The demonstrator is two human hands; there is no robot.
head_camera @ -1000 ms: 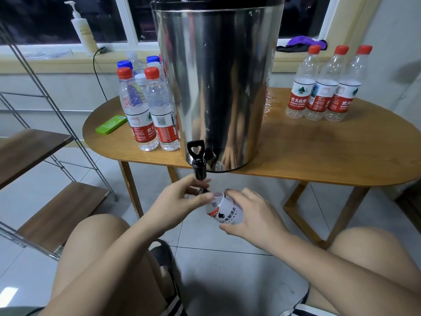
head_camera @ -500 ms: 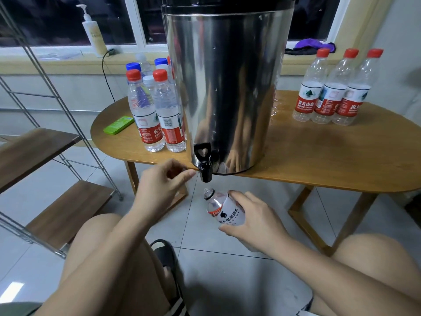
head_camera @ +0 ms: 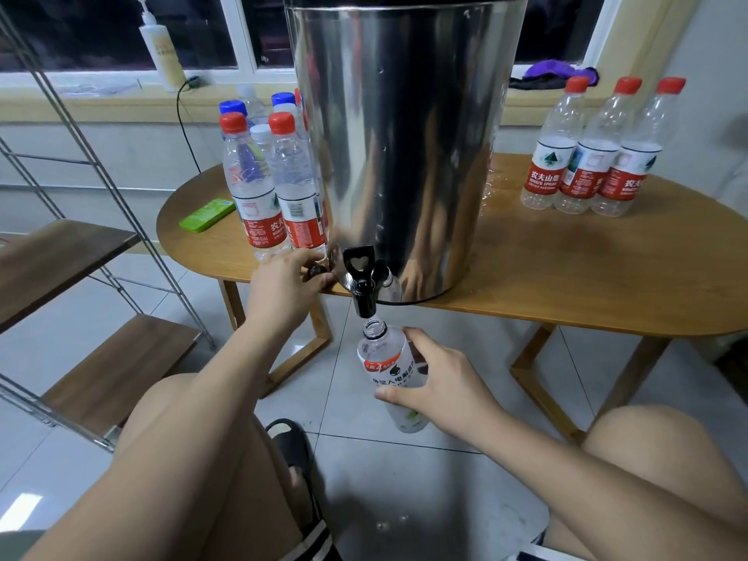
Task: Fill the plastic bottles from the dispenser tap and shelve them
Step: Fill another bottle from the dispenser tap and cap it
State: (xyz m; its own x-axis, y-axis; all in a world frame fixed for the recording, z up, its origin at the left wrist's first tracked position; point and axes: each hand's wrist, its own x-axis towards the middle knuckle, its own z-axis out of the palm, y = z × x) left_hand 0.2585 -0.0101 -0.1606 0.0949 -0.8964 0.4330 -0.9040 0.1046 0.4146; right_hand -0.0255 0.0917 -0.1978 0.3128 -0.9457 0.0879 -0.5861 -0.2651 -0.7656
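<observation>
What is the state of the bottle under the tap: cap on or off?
Off. The bottle, gripped by the right hand, shows a bare threaded mouth right below the tap.

Cut off by the top edge: dispenser (head_camera: 404, 155) lid. Cut off at left: shelf (head_camera: 60, 257). Mostly hidden in left hand (head_camera: 279, 293) fingers: small dark cap (head_camera: 317, 271). Covered by right hand (head_camera: 445, 386): bottle (head_camera: 388, 370) middle. Half screened behind dispenser: rear bottles (head_camera: 283, 100). Too small to read: label print.
</observation>
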